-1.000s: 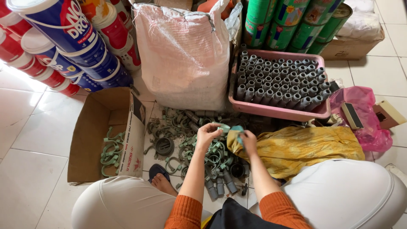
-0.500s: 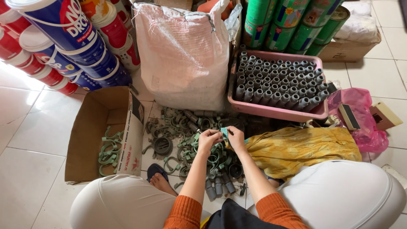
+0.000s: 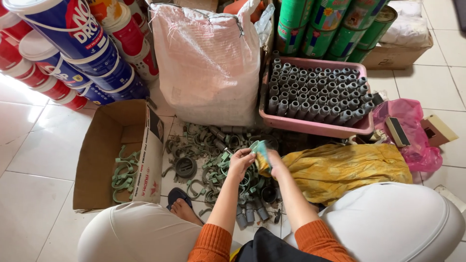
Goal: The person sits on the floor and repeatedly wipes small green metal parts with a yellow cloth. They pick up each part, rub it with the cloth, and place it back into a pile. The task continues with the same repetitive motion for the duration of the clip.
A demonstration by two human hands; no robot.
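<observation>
Now both hands are held together above a pile of grey-green plastic clamps (image 3: 213, 160) that lies on the tiled floor (image 3: 34, 145). The left hand (image 3: 241, 162) has its fingers closed on a small green piece (image 3: 261, 154), and the right hand (image 3: 275, 165) pinches the same piece from the other side, so each grip is clamped on it. The piece is partly hidden by the fingers, so I cannot tell its exact shape; it looks green with some yellow. It sits between the two hands, just above the middle of the pile.

To the left of the pile stands an open cardboard box (image 3: 104, 145), and some green clamps (image 3: 124, 174) are lying inside it. Behind the pile a big white-pink sack (image 3: 208, 63) stands upright. To the right of the sack is a pink tray (image 3: 310, 127) full of grey pipe pieces (image 3: 318, 94) standing in rows. A yellow cloth (image 3: 349, 167) lies just beside the right hand, near the person's knee. Behind the cloth there is a pink plastic bag (image 3: 412, 136).

At the top left, blue and red paint buckets (image 3: 73, 53) are stacked on their sides, and green cans (image 3: 330, 24) are at the top right. A bare foot in a dark sandal (image 3: 182, 206) shows between the knees, near the box.
</observation>
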